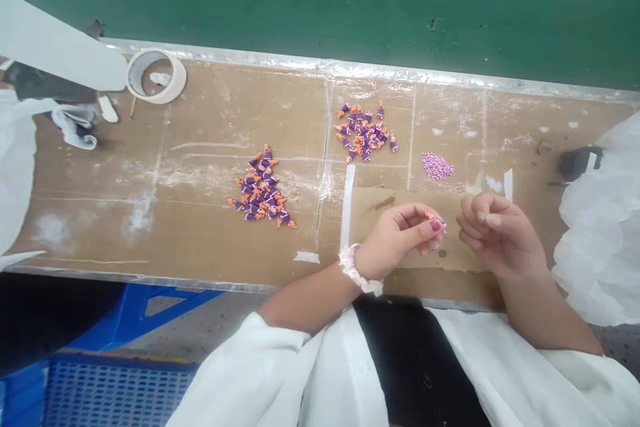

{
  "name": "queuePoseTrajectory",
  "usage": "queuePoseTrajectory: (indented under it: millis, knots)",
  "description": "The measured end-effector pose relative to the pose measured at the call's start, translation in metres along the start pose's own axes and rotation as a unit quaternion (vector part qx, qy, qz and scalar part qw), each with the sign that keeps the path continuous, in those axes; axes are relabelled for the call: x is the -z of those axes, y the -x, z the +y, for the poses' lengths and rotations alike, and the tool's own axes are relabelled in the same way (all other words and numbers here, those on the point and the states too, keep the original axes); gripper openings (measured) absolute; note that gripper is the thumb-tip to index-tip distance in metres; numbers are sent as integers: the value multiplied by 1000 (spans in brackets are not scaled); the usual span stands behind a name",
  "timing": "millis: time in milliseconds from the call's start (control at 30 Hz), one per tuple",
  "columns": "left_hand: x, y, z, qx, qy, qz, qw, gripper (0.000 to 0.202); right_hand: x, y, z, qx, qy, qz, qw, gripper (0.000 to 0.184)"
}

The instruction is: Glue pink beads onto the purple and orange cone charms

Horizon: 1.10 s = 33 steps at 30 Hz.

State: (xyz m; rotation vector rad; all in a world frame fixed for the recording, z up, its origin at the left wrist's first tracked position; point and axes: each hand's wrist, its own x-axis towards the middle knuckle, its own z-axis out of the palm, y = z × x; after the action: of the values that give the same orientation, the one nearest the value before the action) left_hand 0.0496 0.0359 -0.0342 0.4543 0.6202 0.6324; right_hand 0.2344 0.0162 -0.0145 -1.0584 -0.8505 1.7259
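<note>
The left hand (397, 235) is pinching a small orange piece (434, 215) between thumb and fingertips, near the right hand (501, 233), which is curling half-closed; whether it is gripping anything, I cannot tell. Both are hovering over a cardboard sheet (400, 199) lying on the bench (150, 240). A pile of purple-and-orange cones (261, 185) and a second pile (364, 133) are sitting beyond, beside pink beads (438, 165) and a tape roll (156, 76).

Scuffed matt cardboard (200, 107) (rough in patches) meets shiny metal edging (320, 68).
</note>
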Motion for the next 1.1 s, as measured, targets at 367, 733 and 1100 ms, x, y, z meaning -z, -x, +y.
queuePoseTrajectory:
  millis: [367,733,1100]
  knots:
    - [-3,1,4,-19,36,42,998,30,-10,9,2,288,545,-37,786,15]
    - [-2,1,14,-30,109,61,992,20,-17,17,1,249,780,-94,566,19]
    - [4,-1,9,-18,62,36,997,25,-14,16,-2,248,708,-75,657,14]
